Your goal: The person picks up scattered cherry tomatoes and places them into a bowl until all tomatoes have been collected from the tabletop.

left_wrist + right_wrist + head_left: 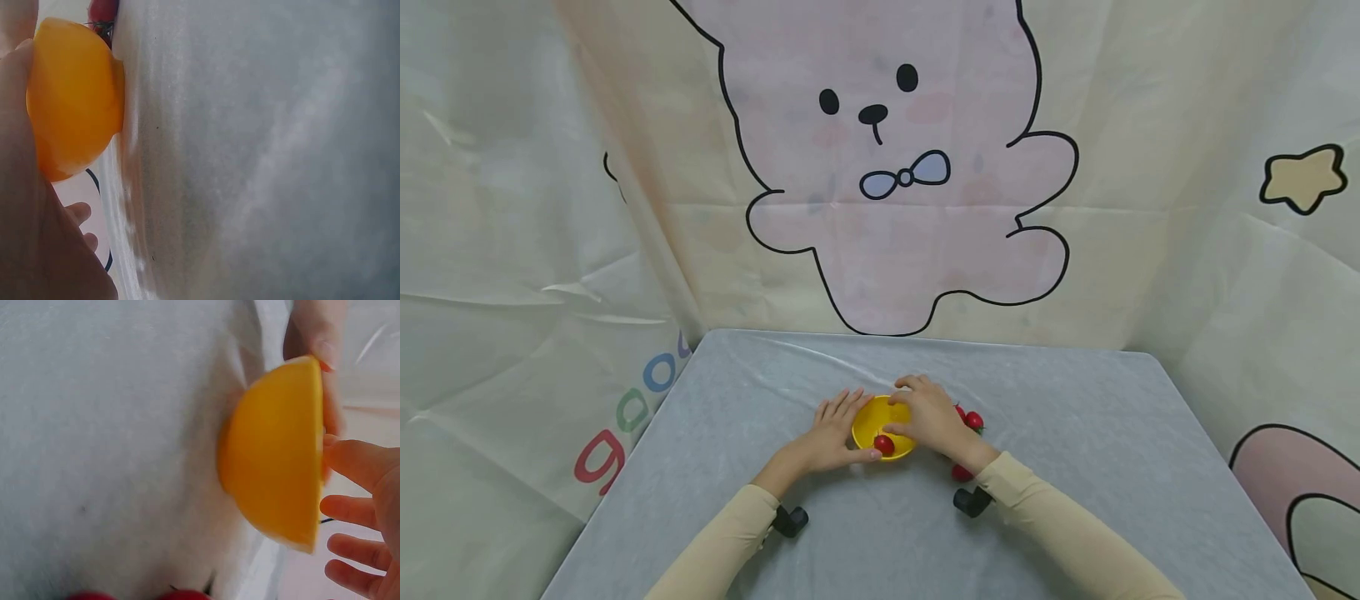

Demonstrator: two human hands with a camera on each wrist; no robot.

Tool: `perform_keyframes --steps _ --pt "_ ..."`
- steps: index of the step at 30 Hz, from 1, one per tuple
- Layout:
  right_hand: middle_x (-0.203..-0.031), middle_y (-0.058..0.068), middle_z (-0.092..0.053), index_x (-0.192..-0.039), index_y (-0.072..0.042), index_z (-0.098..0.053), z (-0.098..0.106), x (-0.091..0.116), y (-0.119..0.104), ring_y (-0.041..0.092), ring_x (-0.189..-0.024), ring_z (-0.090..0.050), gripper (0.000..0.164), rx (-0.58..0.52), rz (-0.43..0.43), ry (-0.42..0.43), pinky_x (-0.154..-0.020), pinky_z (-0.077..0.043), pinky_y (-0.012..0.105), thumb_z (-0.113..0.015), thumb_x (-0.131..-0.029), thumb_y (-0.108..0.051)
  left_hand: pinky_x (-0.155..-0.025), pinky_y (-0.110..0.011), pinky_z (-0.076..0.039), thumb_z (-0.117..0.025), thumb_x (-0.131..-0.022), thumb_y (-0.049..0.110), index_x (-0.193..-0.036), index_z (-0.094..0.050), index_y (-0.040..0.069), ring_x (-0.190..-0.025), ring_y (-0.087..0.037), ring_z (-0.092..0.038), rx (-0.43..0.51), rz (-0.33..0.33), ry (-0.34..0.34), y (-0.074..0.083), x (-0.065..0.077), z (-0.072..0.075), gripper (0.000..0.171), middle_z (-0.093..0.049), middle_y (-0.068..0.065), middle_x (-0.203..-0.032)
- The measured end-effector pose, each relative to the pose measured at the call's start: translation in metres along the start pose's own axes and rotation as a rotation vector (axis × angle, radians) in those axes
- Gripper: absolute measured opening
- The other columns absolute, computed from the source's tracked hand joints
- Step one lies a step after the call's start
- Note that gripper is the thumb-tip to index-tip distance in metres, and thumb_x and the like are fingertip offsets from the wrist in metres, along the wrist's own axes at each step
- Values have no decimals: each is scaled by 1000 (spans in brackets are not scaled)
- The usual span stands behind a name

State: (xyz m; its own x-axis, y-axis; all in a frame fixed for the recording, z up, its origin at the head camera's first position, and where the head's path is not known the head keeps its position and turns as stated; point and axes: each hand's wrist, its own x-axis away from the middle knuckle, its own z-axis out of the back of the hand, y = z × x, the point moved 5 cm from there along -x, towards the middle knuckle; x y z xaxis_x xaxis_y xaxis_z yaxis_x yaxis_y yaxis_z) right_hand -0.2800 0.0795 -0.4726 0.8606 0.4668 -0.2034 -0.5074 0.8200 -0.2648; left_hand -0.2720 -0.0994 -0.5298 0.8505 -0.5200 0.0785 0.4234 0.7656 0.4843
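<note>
A yellow bowl stands upright on the cloth-covered table. Inside it, toward the near side, lies a small red tomato. My left hand holds the bowl from the left, with its thumb at the near rim and fingers along the far left rim. In the right wrist view, the left thumb sits on the rim. My right hand is over the bowl's right side, fingers apart and nothing between them. The right thumb reaches over the rim, while the other fingers extend beside the bowl.
Several more red tomatoes lie right of the bowl, among them one with a green stem and one by the right wrist. Light blue-grey cloth covers the table. Behind it hangs a printed curtain.
</note>
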Motion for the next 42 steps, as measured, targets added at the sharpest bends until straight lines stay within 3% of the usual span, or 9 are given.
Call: perform_keyframes --steps 6,15,25,35,42 --pt "-128 9 -65 -107 -15 -77 15 4 10 29 -117 -57 40 -28 -19 30 -101 -50 50 -81 -80 -43 -121 -67 -4 -54 -81 79 -159 -16 25 -155 -36 -7 5 -15 15 1 1 2 102 -11 -5 -169" --pt "-127 12 -64 -109 -12 -75 24 29 35 31 -116 -57 38 -145 -26 85 -98 -52 49 -80 -82 -37 -122 -66 -5 -55 -81 78 -159 -15 26 -156 -35 -8 -7 -11 9 1 0 3 102 -12 -5 -169" --pt "-130 12 -62 -115 -11 -73 32 54 64 34 -121 -54 41 -157 -112 96 -98 -51 55 -82 -81 -32 -122 -65 -3 -55 -79 79 -159 -14 29 -156 -32 -6 8 13 -1 0 1 0 103 -11 -3 -169" --pt "-123 14 -64 -116 -13 -73 37 78 81 33 -116 -56 44 -133 -95 154 -95 -52 53 -84 -78 -32 -123 -63 -2 -55 -79 80 -159 -12 31 -157 -30 -4 1 24 -9 -1 0 -1 103 -10 -1 -169" --pt "-126 12 -63 -113 -16 -75 30 92 88 30 -117 -54 40 -131 -87 106 -94 -52 51 -84 -78 -32 -123 -64 -2 -56 -79 79 -158 -14 32 -157 -31 -5 8 20 1 -2 -1 -2 102 -11 -1 -169"
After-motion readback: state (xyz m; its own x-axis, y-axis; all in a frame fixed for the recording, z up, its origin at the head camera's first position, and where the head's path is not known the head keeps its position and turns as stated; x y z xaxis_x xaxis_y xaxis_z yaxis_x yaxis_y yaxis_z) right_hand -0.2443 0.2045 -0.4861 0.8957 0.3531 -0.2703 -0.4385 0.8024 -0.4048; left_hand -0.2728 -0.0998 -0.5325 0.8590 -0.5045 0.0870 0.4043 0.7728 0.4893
